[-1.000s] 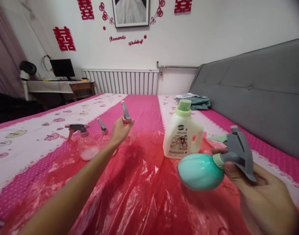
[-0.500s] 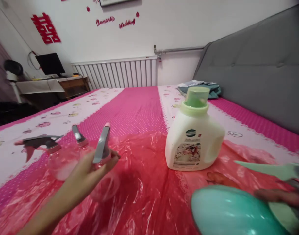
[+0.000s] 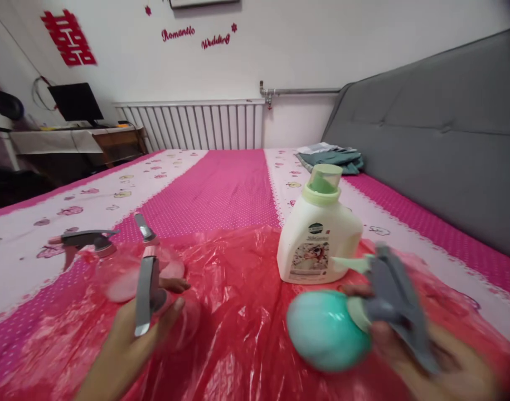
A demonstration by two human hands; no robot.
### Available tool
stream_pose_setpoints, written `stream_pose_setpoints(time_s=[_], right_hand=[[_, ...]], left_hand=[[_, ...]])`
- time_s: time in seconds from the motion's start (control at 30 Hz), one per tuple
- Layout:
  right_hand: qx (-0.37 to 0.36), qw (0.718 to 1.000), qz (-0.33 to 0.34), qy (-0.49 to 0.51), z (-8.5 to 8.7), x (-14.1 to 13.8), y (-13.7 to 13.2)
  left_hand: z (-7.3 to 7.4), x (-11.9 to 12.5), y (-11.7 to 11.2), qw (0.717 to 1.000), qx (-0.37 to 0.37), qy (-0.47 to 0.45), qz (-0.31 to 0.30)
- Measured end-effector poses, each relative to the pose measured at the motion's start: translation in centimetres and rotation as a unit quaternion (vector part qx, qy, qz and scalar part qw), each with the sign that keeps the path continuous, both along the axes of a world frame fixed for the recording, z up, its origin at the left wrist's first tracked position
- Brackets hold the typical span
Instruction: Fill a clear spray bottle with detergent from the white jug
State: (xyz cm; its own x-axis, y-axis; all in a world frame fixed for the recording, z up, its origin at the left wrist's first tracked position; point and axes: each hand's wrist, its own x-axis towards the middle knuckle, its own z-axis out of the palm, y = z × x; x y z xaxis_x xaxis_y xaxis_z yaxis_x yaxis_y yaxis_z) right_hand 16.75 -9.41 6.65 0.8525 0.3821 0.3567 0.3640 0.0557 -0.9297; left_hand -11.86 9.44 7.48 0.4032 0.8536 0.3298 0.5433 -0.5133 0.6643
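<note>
My left hand is closed round the neck of a clear pink spray bottle with a grey trigger head, upright on the red plastic sheet. In my right hand, a teal spray bottle lies tipped on its side, its rounded body pointing left and its grey head toward my palm. Just behind it stands a white detergent bottle with a green cap, partly covered by the teal bottle's pale green nozzle part. Left of my left hand are two more pink spray bottles, one with its dark trigger head turned left.
Red plastic sheet covers the near part of the bed. Folded clothes lie by the grey headboard at right. A radiator and a desk with a monitor stand behind.
My right hand has come into view from the right, bringing the teal spray bottle leftward, nearer the detergent bottle. My left hand sits slightly lower and further left, still on the pink bottle.
</note>
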Motion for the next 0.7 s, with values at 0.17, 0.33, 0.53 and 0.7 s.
stream_pose_setpoints(time_s=[0.17,0.33,0.53,0.7], right_hand=[[0.020,0.978,0.205,0.040,0.9,-2.9,7.8],[0.003,0.978,0.208,0.017,-0.9,-4.3,15.8],[-0.063,0.980,0.187,-0.002,-2.9,-5.1,19.6],[-0.089,0.981,0.172,-0.027,-3.4,-5.3,20.3]], left_hand=[[1.5,-2.0,-2.2,0.999,0.024,-0.043,0.020],[2.2,-3.3,-3.9,0.997,0.033,-0.075,-0.002],[-0.4,-2.1,-4.0,0.993,-0.008,-0.108,-0.045],[-2.6,-1.4,-2.8,0.990,-0.033,-0.112,-0.076]])
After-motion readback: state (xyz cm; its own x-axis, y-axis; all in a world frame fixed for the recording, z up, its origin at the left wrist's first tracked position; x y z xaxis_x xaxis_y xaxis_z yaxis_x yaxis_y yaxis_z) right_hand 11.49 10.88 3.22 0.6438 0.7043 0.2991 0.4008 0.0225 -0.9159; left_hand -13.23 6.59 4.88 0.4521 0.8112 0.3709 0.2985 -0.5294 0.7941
